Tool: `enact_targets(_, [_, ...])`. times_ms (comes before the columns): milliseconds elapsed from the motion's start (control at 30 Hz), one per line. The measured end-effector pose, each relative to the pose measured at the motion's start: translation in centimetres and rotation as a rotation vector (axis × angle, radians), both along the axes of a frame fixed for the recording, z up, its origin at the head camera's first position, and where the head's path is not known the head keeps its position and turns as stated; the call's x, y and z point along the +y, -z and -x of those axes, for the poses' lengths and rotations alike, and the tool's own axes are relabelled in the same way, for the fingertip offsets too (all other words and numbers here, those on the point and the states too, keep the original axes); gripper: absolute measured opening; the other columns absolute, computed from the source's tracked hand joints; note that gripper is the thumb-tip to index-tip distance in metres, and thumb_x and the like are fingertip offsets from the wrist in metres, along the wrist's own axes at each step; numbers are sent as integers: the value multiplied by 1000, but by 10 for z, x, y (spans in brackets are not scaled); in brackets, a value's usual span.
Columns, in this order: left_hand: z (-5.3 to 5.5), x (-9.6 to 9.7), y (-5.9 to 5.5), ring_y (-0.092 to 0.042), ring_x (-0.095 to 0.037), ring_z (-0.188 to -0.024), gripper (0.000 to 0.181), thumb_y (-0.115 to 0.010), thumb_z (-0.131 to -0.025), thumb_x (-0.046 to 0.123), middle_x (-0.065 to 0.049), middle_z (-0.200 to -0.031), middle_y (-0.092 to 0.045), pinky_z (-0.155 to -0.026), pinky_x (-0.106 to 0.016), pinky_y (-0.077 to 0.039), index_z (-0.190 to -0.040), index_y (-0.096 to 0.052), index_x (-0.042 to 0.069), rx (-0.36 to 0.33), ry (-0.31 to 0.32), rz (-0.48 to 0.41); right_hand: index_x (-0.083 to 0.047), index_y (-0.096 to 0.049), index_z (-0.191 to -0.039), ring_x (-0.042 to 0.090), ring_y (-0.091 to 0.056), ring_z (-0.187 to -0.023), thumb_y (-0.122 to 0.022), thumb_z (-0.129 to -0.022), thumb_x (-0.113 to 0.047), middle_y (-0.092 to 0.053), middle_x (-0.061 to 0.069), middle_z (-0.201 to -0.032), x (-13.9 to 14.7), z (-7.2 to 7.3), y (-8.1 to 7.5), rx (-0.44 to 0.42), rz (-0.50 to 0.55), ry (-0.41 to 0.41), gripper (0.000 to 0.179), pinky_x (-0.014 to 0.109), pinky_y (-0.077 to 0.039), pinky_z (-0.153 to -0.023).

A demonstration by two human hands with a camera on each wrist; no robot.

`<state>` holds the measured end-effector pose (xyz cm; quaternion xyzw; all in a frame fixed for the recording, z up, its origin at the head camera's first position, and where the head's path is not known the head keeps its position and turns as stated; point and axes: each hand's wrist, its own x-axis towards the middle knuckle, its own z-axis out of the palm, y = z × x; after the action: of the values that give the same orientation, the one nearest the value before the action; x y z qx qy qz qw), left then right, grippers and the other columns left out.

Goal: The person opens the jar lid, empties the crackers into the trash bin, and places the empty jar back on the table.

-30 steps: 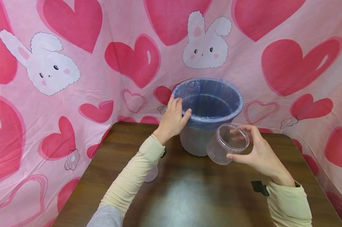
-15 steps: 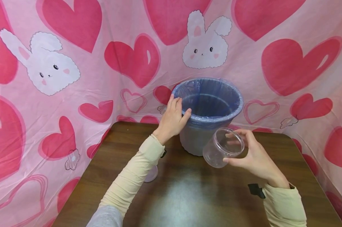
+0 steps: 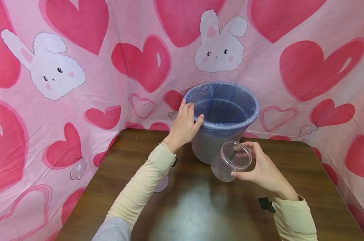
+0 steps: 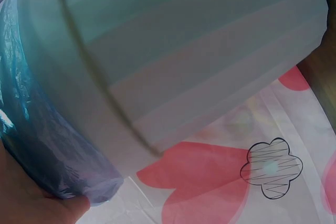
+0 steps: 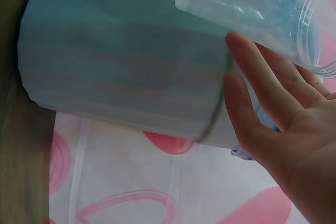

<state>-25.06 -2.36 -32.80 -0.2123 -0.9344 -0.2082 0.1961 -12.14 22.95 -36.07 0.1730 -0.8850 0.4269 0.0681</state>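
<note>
At the back of the table, a whitish trash can (image 3: 210,147) stands upright with a blue plastic liner (image 3: 227,100) folded over its rim. My left hand (image 3: 184,125) holds the rim at the can's left side, fingers and thumb spread along it. In the left wrist view, part of that hand shows by the liner's folded edge. My right hand (image 3: 258,167) grips a clear plastic jar (image 3: 227,164) between thumb and fingers, in front of the can. The jar's mouth is uncovered and tilts up to the right; nothing shows inside it.
A clear, round, lid-like disc (image 3: 161,184) lies on the brown wooden table (image 3: 194,214), partly hidden by my left forearm. Close behind the trash can hangs a pink cloth (image 3: 152,20) printed with hearts and rabbits, which also closes off both sides.
My right hand has carried the jar left and a little towards me, lower in the head view. The left hand has stayed at the rim of the trash can.
</note>
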Motion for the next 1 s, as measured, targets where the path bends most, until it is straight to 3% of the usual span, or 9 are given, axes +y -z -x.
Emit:
enact_targets(367, [2,1,-2,-8,-27,-138,69,-25,-91,51,-15,-137,-34,-105,-39,-30,-132,-36,-4,4,1,0,-22,-35,-122,5,-57,-103,-81,-55,-43,-55,-6,-119,-1,3,7,-27,-15,-4,84,21,-39,-85])
enact_targets(1000, [3,0,1,-9,-27,-138,67,-27,-91,49,-15,-137,-35,-106,-38,-28,-132,-36,-4,4,-2,-8,-22,-35,-122,3,-55,-105,-81,-54,-45,-54,-6,-120,-8,4,24,-66,9,-33,85,15,-38,-86])
